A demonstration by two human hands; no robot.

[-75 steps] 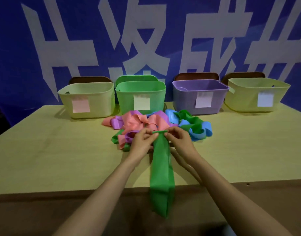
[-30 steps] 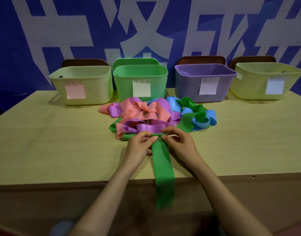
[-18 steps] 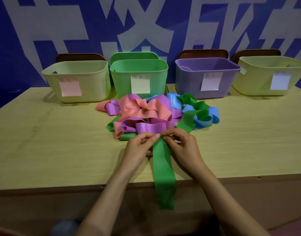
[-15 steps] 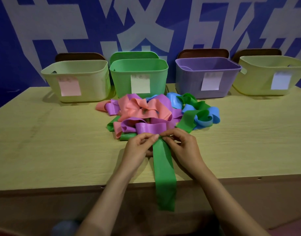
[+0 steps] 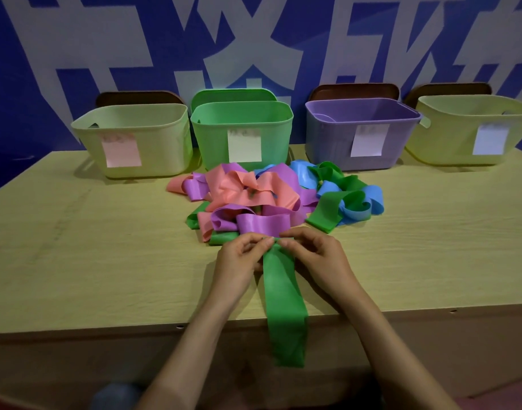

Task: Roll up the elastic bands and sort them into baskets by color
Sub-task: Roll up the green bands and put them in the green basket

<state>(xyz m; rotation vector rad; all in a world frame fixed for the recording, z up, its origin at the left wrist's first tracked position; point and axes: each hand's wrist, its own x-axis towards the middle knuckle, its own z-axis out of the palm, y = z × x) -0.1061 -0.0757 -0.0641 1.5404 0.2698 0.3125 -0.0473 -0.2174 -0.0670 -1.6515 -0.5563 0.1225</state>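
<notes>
The left hand (image 5: 239,261) and the right hand (image 5: 315,258) meet near the middle of the table (image 5: 91,247). Both hands curl their fingers and pinch the top end of one green band (image 5: 283,306) with thumb and fingertips. The fingertips almost touch each other. From the hands the green band runs flat toward 6 o'clock. It goes over the front edge of the table and hangs down the front.

At 9 o'clock from the hands there is a wide stretch of bare wood, out to the left edge. At 3 o'clock there is more bare wood, out to the side of the picture.

At 12 o'clock the way is tight. A pile of bands (image 5: 253,196) in pink, purple, blue and green sits just past the fingertips. A purple loop (image 5: 262,223) from the pile is right beside both hands. I cannot tell if it touches them.

Behind the pile, four baskets stand in a row along the back edge. From 10 o'clock to 2 o'clock they are a pale yellow basket (image 5: 165,143), a green basket (image 5: 242,119), a purple basket (image 5: 327,137) and another yellow basket (image 5: 446,128). Each has a paper label on its front. The pile almost reaches the green basket and the purple basket.

A blue wall (image 5: 17,84) with big white signs stands behind the baskets.
</notes>
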